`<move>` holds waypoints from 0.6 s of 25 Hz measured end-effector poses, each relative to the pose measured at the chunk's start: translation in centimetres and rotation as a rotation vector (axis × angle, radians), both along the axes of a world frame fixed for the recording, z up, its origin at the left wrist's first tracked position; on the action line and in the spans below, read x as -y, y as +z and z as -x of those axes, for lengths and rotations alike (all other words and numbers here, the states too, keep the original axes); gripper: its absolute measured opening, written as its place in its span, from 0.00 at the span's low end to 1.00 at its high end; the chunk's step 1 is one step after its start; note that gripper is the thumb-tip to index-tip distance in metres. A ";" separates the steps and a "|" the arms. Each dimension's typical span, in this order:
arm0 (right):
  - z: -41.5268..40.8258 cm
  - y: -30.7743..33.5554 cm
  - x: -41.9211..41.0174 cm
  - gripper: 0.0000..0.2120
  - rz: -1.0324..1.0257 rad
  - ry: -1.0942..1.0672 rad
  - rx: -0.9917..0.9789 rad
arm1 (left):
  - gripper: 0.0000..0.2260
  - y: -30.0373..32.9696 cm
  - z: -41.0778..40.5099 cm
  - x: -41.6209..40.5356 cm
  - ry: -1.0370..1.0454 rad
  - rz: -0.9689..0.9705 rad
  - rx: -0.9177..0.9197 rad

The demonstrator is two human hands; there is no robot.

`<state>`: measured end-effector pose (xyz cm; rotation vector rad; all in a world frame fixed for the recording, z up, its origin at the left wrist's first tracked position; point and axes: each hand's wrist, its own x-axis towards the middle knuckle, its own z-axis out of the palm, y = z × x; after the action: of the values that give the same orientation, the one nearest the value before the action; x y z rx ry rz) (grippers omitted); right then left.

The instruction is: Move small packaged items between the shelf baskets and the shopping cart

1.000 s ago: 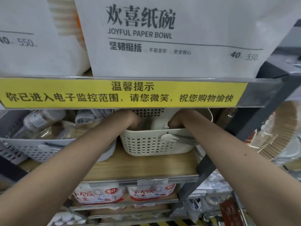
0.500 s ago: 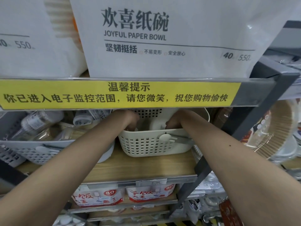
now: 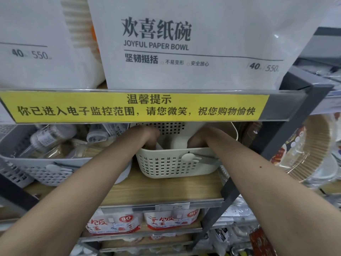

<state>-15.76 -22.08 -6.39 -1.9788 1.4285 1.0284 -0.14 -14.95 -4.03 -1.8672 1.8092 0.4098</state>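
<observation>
A cream perforated basket stands on the wooden shelf, under the yellow notice strip. My left hand and my right hand both reach down into it from either side. Their fingers are hidden below the basket's rim, so what they hold cannot be seen. Something white shows between the two hands inside the basket. A white plastic spoon is fixed to the basket's front wall.
A grey basket of clear-wrapped packets stands to the left. Big white paper-bowl packs fill the shelf above. A dark steel post slants down on the right, with paper plates beyond it. Red-and-white packs sit on the shelf below.
Both hands stay inside the cream basket with hardly any movement. The view has shifted slightly.
</observation>
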 end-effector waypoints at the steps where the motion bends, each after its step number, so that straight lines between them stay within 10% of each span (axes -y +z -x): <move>1: -0.1 -0.1 -0.2 0.26 -0.024 0.008 0.013 | 0.17 0.0 0.0 0.0 -0.003 0.005 -0.004; 15: -2.7 3.4 -3.5 0.24 -0.251 -0.336 0.386 | 0.20 -0.2 -0.1 0.3 -0.004 0.028 -0.069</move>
<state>-13.10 -18.62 -3.00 -1.5819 1.2870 0.6023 -0.06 -15.27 -4.21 -1.8888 1.8726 0.4545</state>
